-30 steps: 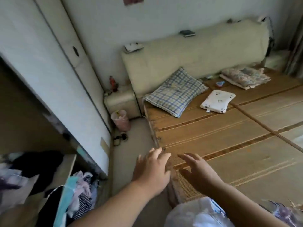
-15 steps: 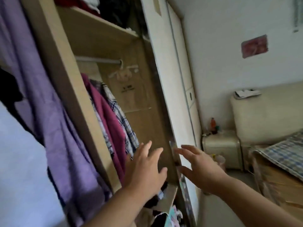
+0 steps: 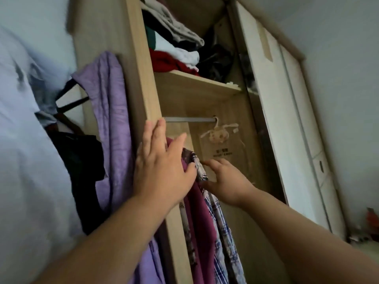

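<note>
An open wooden wardrobe [image 3: 143,95] fills the view. A maroon garment [image 3: 200,218] and a plaid shirt [image 3: 222,238] hang below a metal rail [image 3: 190,119]. My left hand [image 3: 162,167] is raised with straight fingers over the wardrobe's upright panel, its thumb side against the top of the maroon garment. My right hand [image 3: 225,179] reaches inside beside the plaid shirt's collar, fingers spread, holding nothing. A beige hanger [image 3: 217,134] hangs empty on the rail.
Folded clothes [image 3: 176,48] are stacked on the upper shelf [image 3: 196,82]. A purple garment [image 3: 110,124] and a black one [image 3: 82,169] hang outside the wardrobe on the left. A white sliding door [image 3: 287,128] stands to the right.
The view swung from the bed up to the wardrobe interior. Both hands rose to the hanging clothes; the left now touches the maroon garment, the right is inside beside the plaid shirt.
</note>
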The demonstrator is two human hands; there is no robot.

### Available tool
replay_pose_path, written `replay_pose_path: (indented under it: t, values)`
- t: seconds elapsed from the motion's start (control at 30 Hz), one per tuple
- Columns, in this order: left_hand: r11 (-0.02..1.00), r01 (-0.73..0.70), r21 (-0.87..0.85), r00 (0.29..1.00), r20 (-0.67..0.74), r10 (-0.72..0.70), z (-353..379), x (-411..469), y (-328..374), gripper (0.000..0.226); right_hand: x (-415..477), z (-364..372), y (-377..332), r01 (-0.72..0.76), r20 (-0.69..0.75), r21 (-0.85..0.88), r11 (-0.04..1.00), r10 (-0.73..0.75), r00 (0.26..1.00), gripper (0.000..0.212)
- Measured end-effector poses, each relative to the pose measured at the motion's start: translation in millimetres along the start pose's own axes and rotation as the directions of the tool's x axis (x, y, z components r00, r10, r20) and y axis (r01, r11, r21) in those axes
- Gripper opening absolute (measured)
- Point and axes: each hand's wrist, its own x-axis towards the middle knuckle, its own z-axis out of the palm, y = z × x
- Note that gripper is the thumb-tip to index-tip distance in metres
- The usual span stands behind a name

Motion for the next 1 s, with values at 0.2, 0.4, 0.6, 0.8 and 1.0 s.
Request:
replay_pose_path:
  t: [0.2, 0.4, 0.6, 0.8, 1.0]
  values:
    - [0.985, 0.092, 0.145, 0.995, -0.044, -0.086, -4.6, 51.2, 8.1, 0.059, 80.4, -1.0, 15.1, 0.038, 0.078, 0.151, 0.988, -0.050, 0.996, 0.061]
    - [0.940, 0.077, 0.333, 0.993, -0.106, -0.043, 3.5, 50.4, 13.5, 0.050, 128.4, 13.1, 18.9, 0.156, 0.119, 0.080, 0.985, -0.165, 0.979, 0.038]
    - [0.833, 0.064, 0.550, 0.997, -0.073, -0.029, 10.3, 49.8, 12.0, 0.040, 164.4, 36.2, 16.6, 0.153, 0.126, 0.102, 0.983, -0.166, 0.978, 0.022]
    - [0.802, 0.050, 0.595, 0.993, -0.117, 0.025, 11.1, 49.6, 15.1, 0.045, 189.8, 50.7, 21.0, 0.047, 0.149, 0.186, 0.981, -0.076, 0.986, 0.023]
    - [0.762, 0.049, 0.645, 0.988, -0.145, 0.058, 12.8, 49.9, 15.9, 0.039, 205.2, 55.0, 37.3, 0.006, 0.057, 0.210, 0.978, -0.018, 0.998, 0.014]
